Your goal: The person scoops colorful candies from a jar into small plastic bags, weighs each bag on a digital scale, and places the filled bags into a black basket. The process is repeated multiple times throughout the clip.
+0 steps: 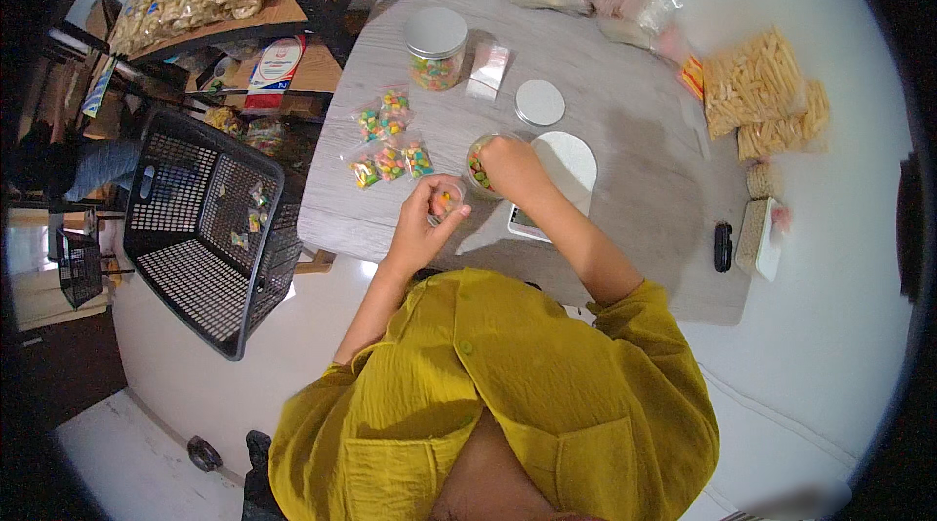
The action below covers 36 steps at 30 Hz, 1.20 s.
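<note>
My left hand (pixel 426 222) grips a small clear cup (pixel 447 200) with a few colourful pieces at its bottom, near the table's front edge. My right hand (pixel 512 166) reaches into the mouth of an open clear jar (pixel 477 168) of multicoloured candy-like pieces; its fingertips are hidden inside. Partly under my right forearm is a white digital scale (pixel 575 162) with a round plate. A silver lid (pixel 540 102) lies just beyond the jar. To the left, several small zip bags (pixel 389 162) filled with the same colourful pieces lie in a cluster.
A silver-lidded jar (pixel 436 53) stands at the back left beside flat empty zip bags (pixel 488 70). A black plastic basket (pixel 208 228) with a few filled bags sits left of the table. Bags of pale sticks (pixel 758 82) and a black object (pixel 723 246) lie right.
</note>
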Motion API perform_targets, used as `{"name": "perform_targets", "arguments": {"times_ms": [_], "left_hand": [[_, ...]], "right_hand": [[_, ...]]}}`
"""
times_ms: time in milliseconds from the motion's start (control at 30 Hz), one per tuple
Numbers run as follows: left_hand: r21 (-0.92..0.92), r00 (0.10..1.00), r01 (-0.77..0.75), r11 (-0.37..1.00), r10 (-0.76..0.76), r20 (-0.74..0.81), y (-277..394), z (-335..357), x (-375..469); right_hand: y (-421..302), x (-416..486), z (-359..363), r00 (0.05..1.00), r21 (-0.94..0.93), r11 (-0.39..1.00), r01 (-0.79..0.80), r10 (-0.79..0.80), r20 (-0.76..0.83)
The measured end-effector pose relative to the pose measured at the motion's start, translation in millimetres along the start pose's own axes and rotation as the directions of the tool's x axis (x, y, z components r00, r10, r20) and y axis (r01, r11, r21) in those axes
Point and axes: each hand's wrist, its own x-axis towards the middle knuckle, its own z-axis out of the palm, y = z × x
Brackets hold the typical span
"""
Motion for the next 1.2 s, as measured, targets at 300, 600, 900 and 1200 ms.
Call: {"name": "perform_targets", "arguments": {"times_ms": [300,600,900,1200], "left_hand": [[0.022,0.997,-0.036,0.999,0.038,-0.066,-4,-4,-2],[0.023,0.996,-0.06,0.998,0.061,-0.07,-8,-3,0],[0.0,0.999,-0.031,1.0,0.031,-0.021,-9,4,1],[0.014,1.0,-0.027,1.0,0.027,-0.006,-13,7,0]], "right_hand": [[3,19,14,0.995,-0.04,0.999,0.034,-0.03,0.096],[8,18,25,0.998,-0.075,0.997,0.03,-0.026,0.053],[11,19,30,0.996,-0.068,0.997,0.034,-0.028,0.09],[17,9,3,0.995,0.212,0.975,0.07,-0.084,0.055]]}}
